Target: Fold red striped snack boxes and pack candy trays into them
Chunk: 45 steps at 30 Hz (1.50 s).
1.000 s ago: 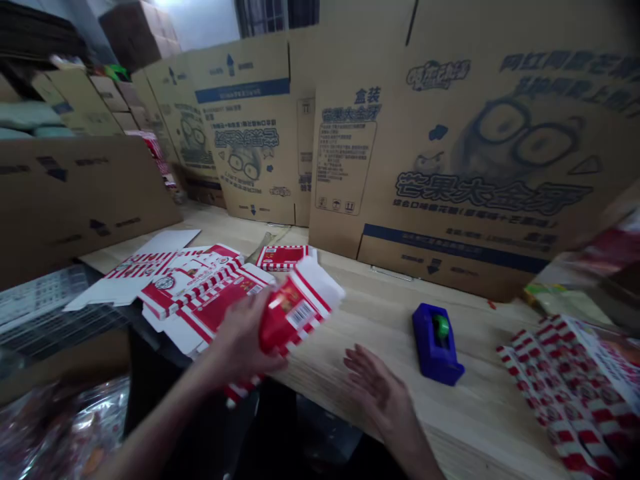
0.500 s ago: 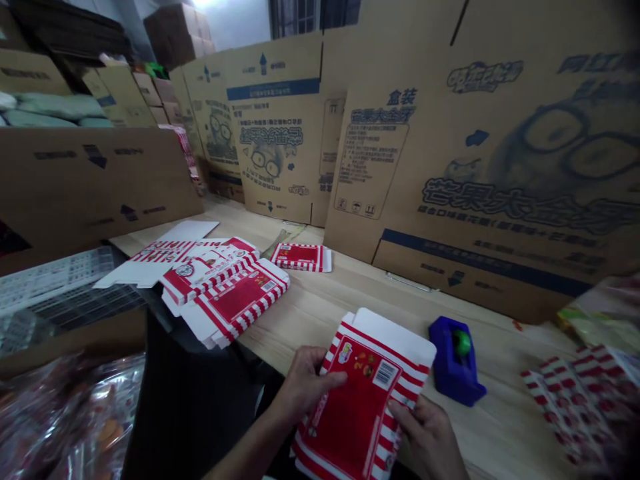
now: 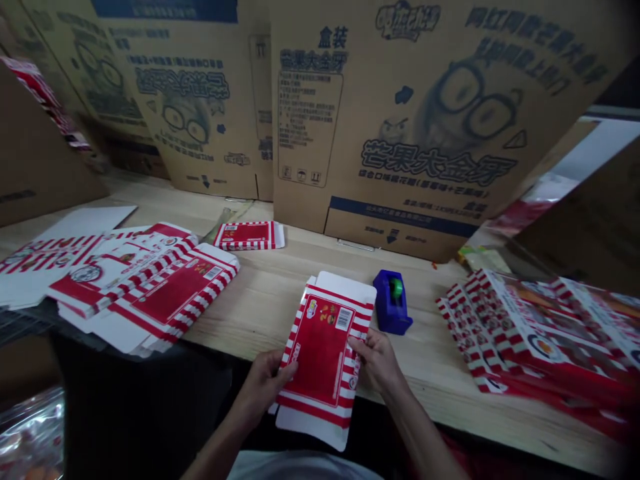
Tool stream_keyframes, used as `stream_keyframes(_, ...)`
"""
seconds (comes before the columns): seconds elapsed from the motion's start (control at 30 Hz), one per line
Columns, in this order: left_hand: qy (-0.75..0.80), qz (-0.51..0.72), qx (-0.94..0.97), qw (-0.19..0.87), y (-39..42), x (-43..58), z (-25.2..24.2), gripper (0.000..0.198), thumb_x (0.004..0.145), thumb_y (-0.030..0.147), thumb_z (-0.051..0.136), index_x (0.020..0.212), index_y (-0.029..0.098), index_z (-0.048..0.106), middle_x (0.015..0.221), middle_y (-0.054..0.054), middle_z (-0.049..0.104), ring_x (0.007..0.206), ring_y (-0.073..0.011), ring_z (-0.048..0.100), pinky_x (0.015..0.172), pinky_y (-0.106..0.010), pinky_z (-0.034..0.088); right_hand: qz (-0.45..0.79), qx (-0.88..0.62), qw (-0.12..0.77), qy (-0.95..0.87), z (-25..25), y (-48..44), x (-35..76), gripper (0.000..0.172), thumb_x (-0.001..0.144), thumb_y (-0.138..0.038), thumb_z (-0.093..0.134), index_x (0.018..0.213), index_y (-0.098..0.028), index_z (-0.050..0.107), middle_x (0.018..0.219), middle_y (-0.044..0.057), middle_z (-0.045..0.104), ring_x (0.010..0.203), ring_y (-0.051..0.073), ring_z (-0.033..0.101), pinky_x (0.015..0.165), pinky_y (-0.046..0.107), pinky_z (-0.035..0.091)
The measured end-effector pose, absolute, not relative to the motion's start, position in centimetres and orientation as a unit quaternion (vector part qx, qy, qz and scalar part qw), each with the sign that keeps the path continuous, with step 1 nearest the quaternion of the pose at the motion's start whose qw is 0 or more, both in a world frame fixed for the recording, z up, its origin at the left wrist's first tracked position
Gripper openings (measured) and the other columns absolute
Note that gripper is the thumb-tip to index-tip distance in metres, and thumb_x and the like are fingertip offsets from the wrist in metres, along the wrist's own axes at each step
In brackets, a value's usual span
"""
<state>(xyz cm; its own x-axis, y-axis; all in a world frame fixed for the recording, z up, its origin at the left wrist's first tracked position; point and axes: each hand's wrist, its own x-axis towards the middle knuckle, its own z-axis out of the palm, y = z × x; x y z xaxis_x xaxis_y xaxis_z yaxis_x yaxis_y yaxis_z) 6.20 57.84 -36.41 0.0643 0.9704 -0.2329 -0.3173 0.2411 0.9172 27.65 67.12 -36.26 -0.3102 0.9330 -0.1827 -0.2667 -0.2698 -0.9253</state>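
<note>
A red and white striped carton (image 3: 320, 353) with white end flaps is held between both hands at the table's front edge. My left hand (image 3: 265, 383) grips its left side, thumb on the red face. On the right side, my right hand (image 3: 377, 353) pinches the striped edge, thumb on top. Just behind and to the right stands a blue tape dispenser (image 3: 391, 303) with a green centre. A pile of flat striped cartons (image 3: 175, 293) lies to the left, and a smaller striped box (image 3: 250, 235) rests farther back.
Large brown cardboard boxes (image 3: 400, 133) line the back of the wooden table (image 3: 260, 300). Stacked striped boxes (image 3: 545, 333) stand at the right. Clear plastic packets (image 3: 35, 433) show at the lower left, below the table's level.
The view has swung right, bringing the stacked boxes at the right more fully into sight. Both hands still hold the carton, whose lower flap now shows.
</note>
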Motion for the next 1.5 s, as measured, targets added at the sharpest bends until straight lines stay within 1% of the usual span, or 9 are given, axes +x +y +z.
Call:
stream_keyframes(0.17,0.446,0.606,0.339,0.565,59.5,6.2,-35.6,0.065,0.077,0.037,0.071,0.136,0.023,0.048,0.125,-0.011,0.065,0.11,-0.0246,0.062,0.091,-0.034,0.051,0.767,-0.343,0.308,-0.446,-37.5,64.3,28.3,0.033,0.072,-0.037,0.077,0.097,-0.016,0.069,0.093,0.01,0.074,0.08,0.026,0.07,0.08,0.042,0.054)
stream_keyframes(0.33,0.461,0.614,0.298,0.567,60.2,6.4,-36.4,0.088,0.074,0.034,0.075,0.148,0.019,0.029,0.119,-0.013,0.068,0.1,-0.0255,0.067,0.085,-0.037,0.054,0.699,-0.362,0.372,-0.492,-37.4,63.5,29.0,0.049,0.081,-0.033,0.071,0.125,-0.03,0.051,0.121,0.006,0.065,0.105,0.021,0.064,0.094,0.038,0.049)
stream_keyframes(0.47,0.428,0.597,0.334,0.591,60.5,6.6,-36.5,0.068,0.075,0.034,0.073,0.136,0.018,0.049,0.116,-0.012,0.069,0.1,-0.0247,0.066,0.088,-0.036,0.053,0.617,-0.39,0.414,-0.544,-37.8,66.1,29.3,0.055,0.08,-0.037,0.071,0.13,-0.031,0.05,0.123,0.006,0.063,0.1,0.02,0.065,0.086,0.034,0.052)
stream_keyframes(0.63,0.483,0.554,0.349,0.581,61.5,6.4,-37.0,0.035,0.076,0.039,0.071,0.1,0.015,0.072,0.089,-0.007,0.074,0.079,-0.0204,0.067,0.073,-0.03,0.053,0.511,-0.42,0.394,-0.639,-38.6,68.0,29.2,0.03,0.084,-0.047,0.062,0.092,-0.021,0.074,0.1,0.008,0.07,0.094,0.022,0.064,0.083,0.034,0.05)
stream_keyframes(0.77,0.498,0.581,0.327,0.555,62.7,6.6,-37.6,0.022,0.069,0.033,0.074,0.065,0.012,0.069,0.074,-0.004,0.07,0.068,-0.0146,0.062,0.064,-0.024,0.048,0.501,-0.418,0.415,-0.634,-39.0,68.1,29.0,0.025,0.08,-0.044,0.066,0.081,-0.02,0.073,0.093,0.007,0.067,0.09,0.021,0.062,0.08,0.031,0.049)
stream_keyframes(0.9,0.496,0.604,0.242,0.575,64.1,6.6,-37.5,0.026,0.055,0.021,0.076,0.078,0.015,0.066,0.059,0.005,0.062,0.05,-0.0092,0.054,0.051,-0.02,0.042,0.611,-0.409,0.404,-0.544,-38.5,68.9,29.0,0.041,0.07,-0.037,0.077,0.106,-0.023,0.064,0.077,-0.001,0.063,0.066,0.013,0.058,0.064,0.025,0.047)
stream_keyframes(1.03,0.474,0.549,0.275,0.631,64.4,6.2,-37.3,0.034,0.055,0.02,0.076,0.087,0.012,0.067,0.068,-0.001,0.068,0.057,-0.0132,0.061,0.057,-0.024,0.046,0.64,-0.4,0.339,-0.561,-37.9,69.8,29.3,0.03,0.068,-0.037,0.078,0.087,-0.017,0.066,0.074,0.0,0.066,0.065,0.014,0.06,0.064,0.025,0.046)
stream_keyframes(1.3,0.565,0.49,0.515,0.418,63.0,5.7,-37.6,0.019,0.078,0.028,0.061,0.081,0.016,0.074,0.08,-0.005,0.074,0.074,-0.0196,0.067,0.065,-0.025,0.05,0.444,-0.413,0.323,-0.726,-38.2,68.0,29.5,0.023,0.09,-0.035,0.054,0.093,-0.021,0.072,0.097,0.006,0.072,0.089,0.021,0.066,0.08,0.03,0.049)
stream_keyframes(1.5,0.557,0.459,0.551,0.42,64.0,5.8,-37.4,0.019,0.076,0.024,0.057,0.075,0.013,0.073,0.067,-0.003,0.07,0.06,-0.0153,0.062,0.055,-0.022,0.045,0.354,-0.426,0.224,-0.802,-36.8,70.0,29.5,0.022,0.086,-0.035,0.059,0.094,-0.018,0.07,0.075,0.004,0.07,0.064,0.017,0.061,0.06,0.026,0.043)
